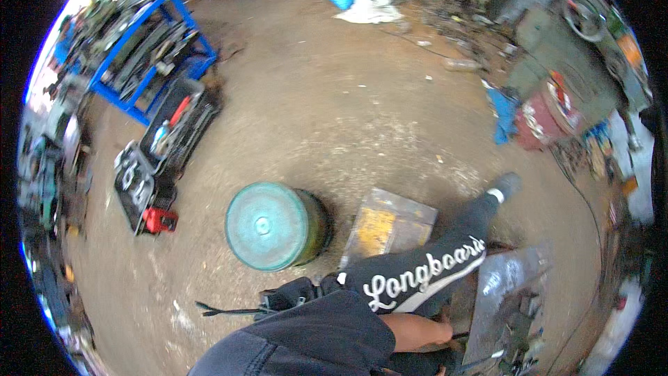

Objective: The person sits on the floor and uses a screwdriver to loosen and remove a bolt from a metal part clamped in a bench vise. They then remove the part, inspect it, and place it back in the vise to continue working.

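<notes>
My left forearm reaches right out of a dark short sleeve (299,334). At its end my left hand (440,333) looks closed, with a short dark piece (460,336) sticking out past it; what this is I cannot make out. A small patch of skin at the lower edge seems to be my right hand (441,370), its fingers hidden. Close by lies a thin rod-like tool with a pale tip (497,354). Beyond my hands is a grey metal plate (502,271), with dark metal parts (522,317) on it. My dark trouser leg (417,271) with white lettering stretches toward the upper right.
A drum with a teal lid (264,226) stands left of a yellow-stained metal plate (379,230). Open toolboxes (181,125) lie near a blue rack (132,63). At right are a red bucket (546,118), a green machine (563,56) and a cable (588,198) along the floor.
</notes>
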Motion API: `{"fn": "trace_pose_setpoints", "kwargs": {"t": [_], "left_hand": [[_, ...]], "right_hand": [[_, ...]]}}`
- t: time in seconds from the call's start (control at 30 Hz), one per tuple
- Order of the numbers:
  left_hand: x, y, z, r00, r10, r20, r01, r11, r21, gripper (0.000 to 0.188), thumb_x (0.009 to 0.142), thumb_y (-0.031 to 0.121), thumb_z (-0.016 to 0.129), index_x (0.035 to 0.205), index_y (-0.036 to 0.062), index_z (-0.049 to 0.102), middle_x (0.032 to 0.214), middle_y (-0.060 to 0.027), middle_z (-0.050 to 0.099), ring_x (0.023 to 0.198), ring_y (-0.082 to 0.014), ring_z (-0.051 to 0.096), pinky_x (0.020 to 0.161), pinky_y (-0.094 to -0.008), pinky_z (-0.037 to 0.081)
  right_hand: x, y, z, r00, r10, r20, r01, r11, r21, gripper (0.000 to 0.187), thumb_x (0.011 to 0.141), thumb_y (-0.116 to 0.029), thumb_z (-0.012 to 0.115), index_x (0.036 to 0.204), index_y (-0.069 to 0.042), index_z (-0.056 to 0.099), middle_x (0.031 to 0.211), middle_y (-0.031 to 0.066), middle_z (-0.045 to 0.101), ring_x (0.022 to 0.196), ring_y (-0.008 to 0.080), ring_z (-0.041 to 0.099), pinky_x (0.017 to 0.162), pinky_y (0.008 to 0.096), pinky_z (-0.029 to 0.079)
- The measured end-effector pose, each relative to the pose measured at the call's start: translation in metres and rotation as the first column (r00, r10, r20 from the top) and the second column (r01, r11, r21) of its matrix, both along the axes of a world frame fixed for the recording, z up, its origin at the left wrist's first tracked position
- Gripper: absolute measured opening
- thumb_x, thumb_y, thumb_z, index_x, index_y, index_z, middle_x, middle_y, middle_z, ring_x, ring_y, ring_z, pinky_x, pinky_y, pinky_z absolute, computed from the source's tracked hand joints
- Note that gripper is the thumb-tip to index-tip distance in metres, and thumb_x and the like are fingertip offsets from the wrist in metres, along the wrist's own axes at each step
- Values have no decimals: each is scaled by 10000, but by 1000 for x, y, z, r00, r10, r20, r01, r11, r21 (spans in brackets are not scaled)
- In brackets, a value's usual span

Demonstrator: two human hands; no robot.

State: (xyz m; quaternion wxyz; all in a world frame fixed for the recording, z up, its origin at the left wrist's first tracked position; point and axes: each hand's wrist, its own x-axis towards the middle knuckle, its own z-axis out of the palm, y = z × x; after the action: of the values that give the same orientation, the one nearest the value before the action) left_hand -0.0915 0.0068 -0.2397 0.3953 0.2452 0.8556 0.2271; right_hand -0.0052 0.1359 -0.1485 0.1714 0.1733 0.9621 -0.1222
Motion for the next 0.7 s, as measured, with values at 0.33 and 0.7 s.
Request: {"fn": "trace_pose_setpoints", "kwargs": {"t": [0.33, 0.7], "left_hand": [[-25, -31, 14, 997, 77, 3, -77, 996, 49, 394, 772, 324, 767, 1116, 133, 777, 1200, -130, 703, 1131, -383, 605, 840, -616, 516], [-23, -11, 17, 1000, -1, -1, 1, 999, 33, 422, 743, 352, 784, 1100, 127, 778, 1166, -118, 713, 1097, -368, 621, 813, -567, 524]], "right_hand": [[-14, -41, 7, 990, 134, 40, -137, 987, 79, 739, 966, -458, 634, 1442, 68, 426, 1374, 274, 562, 1214, 373, 581, 1045, 436, 439], [-15, -29, 18, 992, 122, 36, -125, 987, 99, 697, 973, -462, 628, 1412, 60, 480, 1368, 276, 572, 1211, 387, 584, 1030, 447, 452]]}}
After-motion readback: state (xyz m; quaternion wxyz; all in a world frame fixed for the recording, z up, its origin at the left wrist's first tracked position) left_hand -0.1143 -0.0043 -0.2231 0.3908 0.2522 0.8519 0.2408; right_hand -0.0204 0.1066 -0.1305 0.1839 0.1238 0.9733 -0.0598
